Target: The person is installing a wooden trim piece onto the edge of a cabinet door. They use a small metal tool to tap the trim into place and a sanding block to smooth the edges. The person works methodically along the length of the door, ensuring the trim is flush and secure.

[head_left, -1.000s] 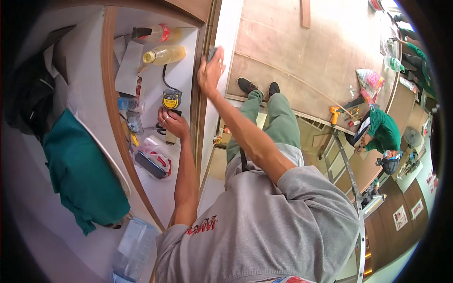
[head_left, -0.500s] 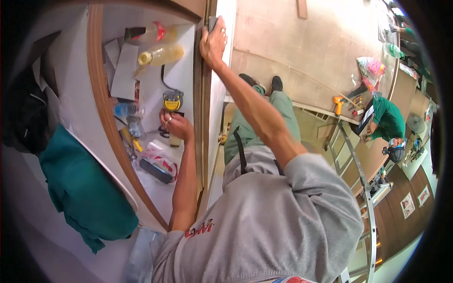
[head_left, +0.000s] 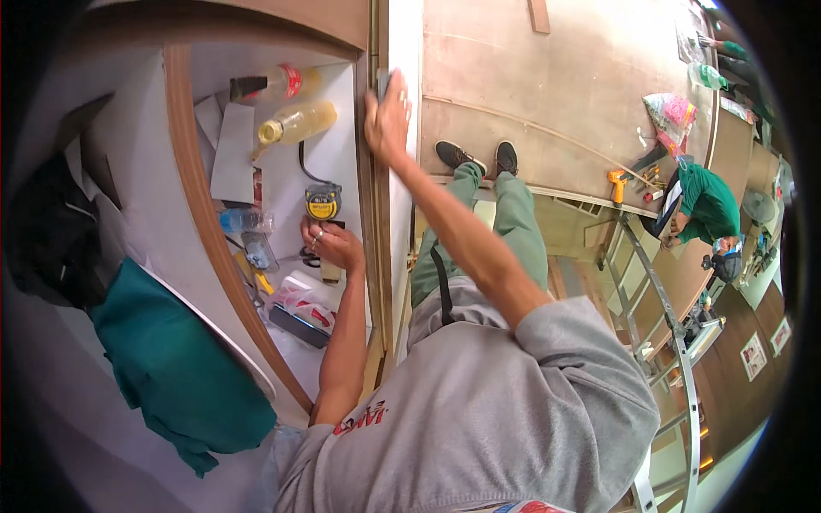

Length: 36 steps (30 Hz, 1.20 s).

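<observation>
My left hand (head_left: 333,244) reaches into a white-lined cabinet, its fingers curled just below a yellow and black tape measure (head_left: 322,203). Whether the fingertips grip the tape measure or something under them is hidden. Beside that hand lie scissors (head_left: 310,256) and a brownish block (head_left: 331,270). With my right arm stretched forward, my right hand (head_left: 389,121) is closed around a small grey flat piece (head_left: 383,82) against the edge of the white upright panel (head_left: 405,51). Two yellowish bottles, one clear glass (head_left: 301,122) and one with a red label (head_left: 286,82), lie farther inside.
A green cloth (head_left: 184,368) hangs over a white panel edge at left. A metal ladder (head_left: 676,333) stands at right. Beyond it, a person in green (head_left: 705,205) bends near an orange drill (head_left: 617,183). A wood strip (head_left: 538,15) lies on the boards ahead.
The whole view has shifted slightly. My right hand has come a little nearer along the panel edge with the grey piece. My left hand stays by the tape measure.
</observation>
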### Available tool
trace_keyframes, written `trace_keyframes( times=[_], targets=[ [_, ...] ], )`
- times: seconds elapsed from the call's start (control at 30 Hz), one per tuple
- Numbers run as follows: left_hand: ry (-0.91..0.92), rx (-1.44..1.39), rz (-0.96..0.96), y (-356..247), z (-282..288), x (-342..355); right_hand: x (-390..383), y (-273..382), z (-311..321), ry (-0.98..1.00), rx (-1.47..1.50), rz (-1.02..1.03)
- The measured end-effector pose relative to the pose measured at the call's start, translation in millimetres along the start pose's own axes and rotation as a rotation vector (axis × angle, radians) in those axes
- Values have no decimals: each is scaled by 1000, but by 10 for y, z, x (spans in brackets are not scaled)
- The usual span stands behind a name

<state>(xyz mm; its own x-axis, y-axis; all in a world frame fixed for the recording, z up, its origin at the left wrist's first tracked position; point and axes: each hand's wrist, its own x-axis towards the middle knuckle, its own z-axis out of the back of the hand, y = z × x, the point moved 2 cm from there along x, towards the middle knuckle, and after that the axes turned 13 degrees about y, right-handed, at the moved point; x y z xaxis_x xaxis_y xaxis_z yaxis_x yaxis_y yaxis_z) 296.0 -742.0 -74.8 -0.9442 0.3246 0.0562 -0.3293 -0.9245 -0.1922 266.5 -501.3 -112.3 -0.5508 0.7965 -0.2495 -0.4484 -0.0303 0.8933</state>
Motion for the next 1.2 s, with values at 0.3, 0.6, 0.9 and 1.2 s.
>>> trace_keyframes(
  times=[0.3, 0.6, 0.9, 1.2],
  targets=[
    [14, -15, -21, -56, 26, 61, 510, 28, 99, -12, 13, 10],
    [-14, 20, -2, -97, -22, 25, 557, 47, 141, -15, -7, 10],
    [-19, 35, -24, -2, 55, -25, 5, -51, -24, 28, 60, -55],
    [-13, 25, -3, 0, 29, -35, -290, 1, -52, 55, 17, -67]
  ],
)
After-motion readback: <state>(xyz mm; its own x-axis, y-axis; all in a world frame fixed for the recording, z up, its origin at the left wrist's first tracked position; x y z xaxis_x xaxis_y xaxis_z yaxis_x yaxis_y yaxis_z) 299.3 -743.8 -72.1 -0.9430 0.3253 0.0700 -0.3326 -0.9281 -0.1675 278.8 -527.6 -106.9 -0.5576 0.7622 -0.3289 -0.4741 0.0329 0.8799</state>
